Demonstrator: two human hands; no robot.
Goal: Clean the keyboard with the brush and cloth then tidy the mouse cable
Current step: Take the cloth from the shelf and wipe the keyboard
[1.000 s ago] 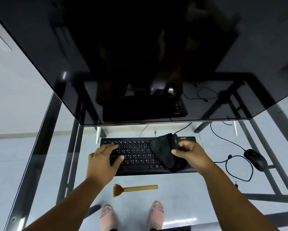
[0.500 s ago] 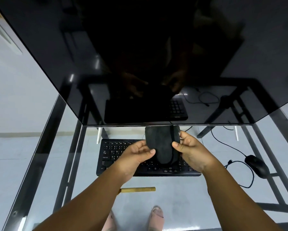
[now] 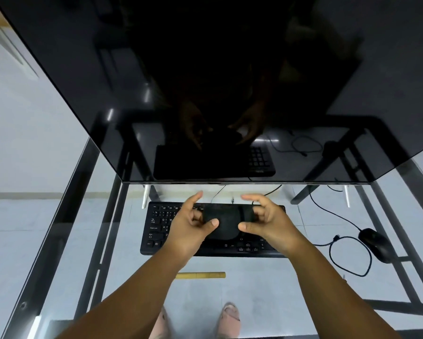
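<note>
- Both hands, left hand (image 3: 189, 231) and right hand (image 3: 266, 223), are now pinching one dark cloth (image 3: 226, 225), lowered over the keyboard (image 3: 156, 231).
- One brush (image 3: 205, 275), one mouse (image 3: 374, 244) are lying apart.

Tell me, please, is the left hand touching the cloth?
Touching: the head view shows the left hand pinching the dark cloth at its left edge.

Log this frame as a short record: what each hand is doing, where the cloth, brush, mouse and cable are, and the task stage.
left hand: pinches the cloth's left edge
right hand: pinches the cloth's right edge
cloth: dark, held between both hands over the keyboard
brush: on the glass desk near the person, bristles hidden by the left arm
mouse: on the desk, right of the keyboard
mouse cable: loose loop, not tidied
stage: cloth step under way
</note>
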